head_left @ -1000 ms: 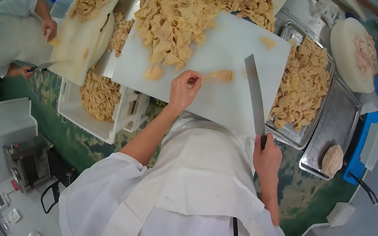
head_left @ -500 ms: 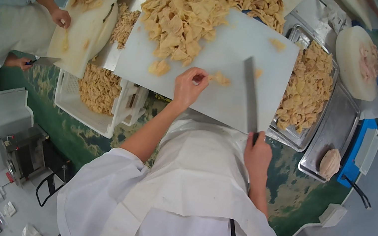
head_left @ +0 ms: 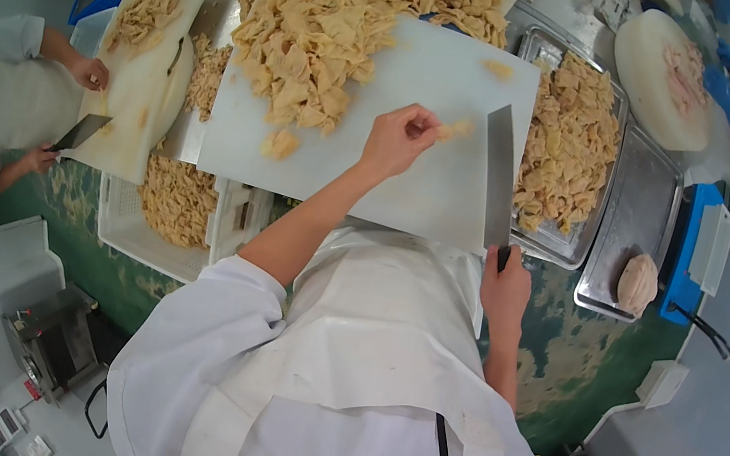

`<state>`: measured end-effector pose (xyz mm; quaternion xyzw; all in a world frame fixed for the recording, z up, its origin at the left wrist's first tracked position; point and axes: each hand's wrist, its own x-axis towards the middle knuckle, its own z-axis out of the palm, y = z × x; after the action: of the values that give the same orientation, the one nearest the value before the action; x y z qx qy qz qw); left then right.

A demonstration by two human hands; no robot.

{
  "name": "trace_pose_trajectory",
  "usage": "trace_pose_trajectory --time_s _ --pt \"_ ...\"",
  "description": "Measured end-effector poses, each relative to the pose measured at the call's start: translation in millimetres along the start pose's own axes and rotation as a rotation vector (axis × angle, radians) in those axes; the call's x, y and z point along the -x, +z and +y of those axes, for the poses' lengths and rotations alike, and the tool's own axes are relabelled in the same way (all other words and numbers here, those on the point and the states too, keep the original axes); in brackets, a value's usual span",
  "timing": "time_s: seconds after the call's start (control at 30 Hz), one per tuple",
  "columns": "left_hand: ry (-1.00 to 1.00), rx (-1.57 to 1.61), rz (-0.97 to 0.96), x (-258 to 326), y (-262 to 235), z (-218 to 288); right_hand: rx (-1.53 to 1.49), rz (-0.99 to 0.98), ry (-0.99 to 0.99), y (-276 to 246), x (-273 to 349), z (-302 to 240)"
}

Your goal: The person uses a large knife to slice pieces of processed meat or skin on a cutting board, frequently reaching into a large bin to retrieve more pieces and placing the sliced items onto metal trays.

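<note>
Two hands working on the white cutting board (head_left: 431,74), centre of frame. Left hand (head_left: 397,141) is pinching a small pale strip (head_left: 454,129) between fingertips, other fingers loosely curled, holding it against the board just left of the blade. Right hand (head_left: 505,287) is wrapping fully closed around the cleaver (head_left: 499,174) handle at the board's lower right edge, blade pointing up-frame. Big heap of cut pieces (head_left: 364,13) is sitting at upper centre, metal tray (head_left: 566,249) of more pieces to the right. Strip is looking thin, limp, light, probably slick; I'd judge pinching it near the end away from the blade, fingertips tucked. Co-worker's hands are cutting on another board (head_left: 146,111) at left.
</note>
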<state>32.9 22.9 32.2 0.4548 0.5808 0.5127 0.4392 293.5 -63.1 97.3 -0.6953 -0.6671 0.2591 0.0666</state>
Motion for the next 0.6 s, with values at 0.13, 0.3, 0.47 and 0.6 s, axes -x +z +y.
trace_pose_trajectory --time_s 0.13,0.3,0.47,0.6 --pt "-0.016 -0.448 0.070 15.3 -11.5 -17.2 0.024 0.006 -0.044 -6.2 4.8 -18.2" --pt "0.081 -0.458 0.154 25.2 -11.8 -19.6 -0.003 -0.055 -0.174 -12.7 12.0 -45.6" --pt "0.111 -0.524 0.164 24.8 -17.6 -15.8 0.104 -0.104 -0.189 10.7 14.2 -32.8" --pt "0.065 -0.391 0.257 23.5 -16.0 -20.0 0.060 -0.048 -0.054 -0.9 18.9 -6.5"
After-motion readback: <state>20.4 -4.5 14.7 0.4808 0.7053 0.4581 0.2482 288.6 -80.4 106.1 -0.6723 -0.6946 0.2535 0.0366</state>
